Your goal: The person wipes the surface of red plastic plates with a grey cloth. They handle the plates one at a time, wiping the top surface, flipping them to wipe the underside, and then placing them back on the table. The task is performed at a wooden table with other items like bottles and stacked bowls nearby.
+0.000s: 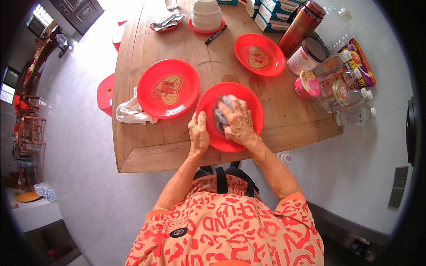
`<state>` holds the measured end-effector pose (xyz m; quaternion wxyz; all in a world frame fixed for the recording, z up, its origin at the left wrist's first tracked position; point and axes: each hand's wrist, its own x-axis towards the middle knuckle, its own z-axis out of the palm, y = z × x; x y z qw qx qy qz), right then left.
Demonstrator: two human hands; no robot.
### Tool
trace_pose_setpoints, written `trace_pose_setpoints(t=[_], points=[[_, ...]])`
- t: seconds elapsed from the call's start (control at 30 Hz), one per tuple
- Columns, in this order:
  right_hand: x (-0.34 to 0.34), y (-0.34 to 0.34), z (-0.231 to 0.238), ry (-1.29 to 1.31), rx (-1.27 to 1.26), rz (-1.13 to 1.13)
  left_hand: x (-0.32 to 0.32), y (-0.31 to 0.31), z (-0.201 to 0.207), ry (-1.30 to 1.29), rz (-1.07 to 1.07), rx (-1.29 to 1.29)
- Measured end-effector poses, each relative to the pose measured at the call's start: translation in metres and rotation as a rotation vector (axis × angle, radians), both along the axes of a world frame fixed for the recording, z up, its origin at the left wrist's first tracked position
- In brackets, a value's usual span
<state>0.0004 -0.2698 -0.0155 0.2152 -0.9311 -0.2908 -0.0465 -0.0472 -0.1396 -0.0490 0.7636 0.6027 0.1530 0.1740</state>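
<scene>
A red plate [254,106] lies at the near edge of the wooden table, right in front of me. My left hand [199,134] grips its left rim, thumb on top and the fingers partly hidden beneath. Inside the plate, my right hand [240,122] presses a crumpled grey cloth [220,116] against the surface. Just to the left sits a second red plate [153,75] with a gold heart-shaped print. A third red plate [277,57], with a similar print, stands farther back on the right.
A white cloth [133,111] hangs over the left table edge. White bowls [206,15], a black marker [216,34] and a dish of packets [167,20] are at the back. Along the right edge stand a copper-coloured thermos [301,26], a jar [306,56] and several clear bottles [355,116].
</scene>
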Motion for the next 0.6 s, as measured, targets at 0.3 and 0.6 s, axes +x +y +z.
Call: trace_pose_setpoints(t=[0.3,0.6], points=[[-0.042,-0.027,0.013,0.115,0.031,0.279,0.002,-0.002,-0.005,-0.013,-0.003,0.011],[-0.018,-0.068,0.027,-0.068,-0.264,0.170,0.002,-0.003,-0.004,-0.027,0.026,0.128]])
